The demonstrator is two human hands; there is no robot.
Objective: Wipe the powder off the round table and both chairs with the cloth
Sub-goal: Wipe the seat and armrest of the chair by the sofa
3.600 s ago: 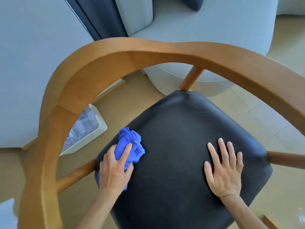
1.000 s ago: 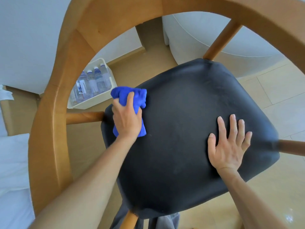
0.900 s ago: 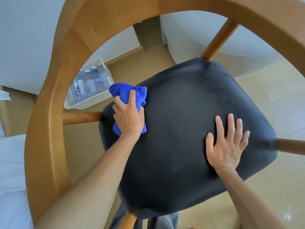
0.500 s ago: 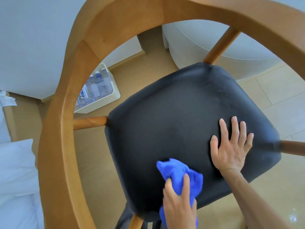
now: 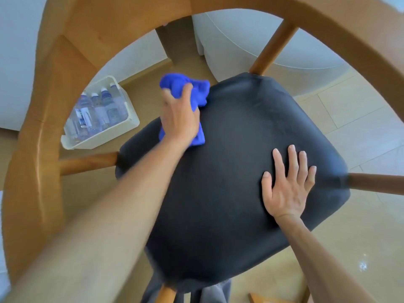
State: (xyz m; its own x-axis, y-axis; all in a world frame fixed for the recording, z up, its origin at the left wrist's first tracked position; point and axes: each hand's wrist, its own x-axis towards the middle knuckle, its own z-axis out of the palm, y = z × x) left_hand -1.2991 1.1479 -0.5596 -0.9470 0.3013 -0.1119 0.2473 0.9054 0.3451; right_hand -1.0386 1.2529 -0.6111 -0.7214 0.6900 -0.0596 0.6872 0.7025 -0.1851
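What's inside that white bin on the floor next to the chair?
The white bin holds clear plastic bottles with light caps, standing upright. The chair's wooden armrest covers the bin's left part, so the full count stays hidden.

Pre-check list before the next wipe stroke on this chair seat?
1. Left hand grips blue cloth: ok.
2. Cloth touching black seat: ok, at its far left edge.
3. Right hand flat on seat, steadying it: ok.
4. Stroke path toward the near edge free of objects: ok.
5. Powder left on seat: cannot tell.
6. Wooden backrest wiped: cannot tell.
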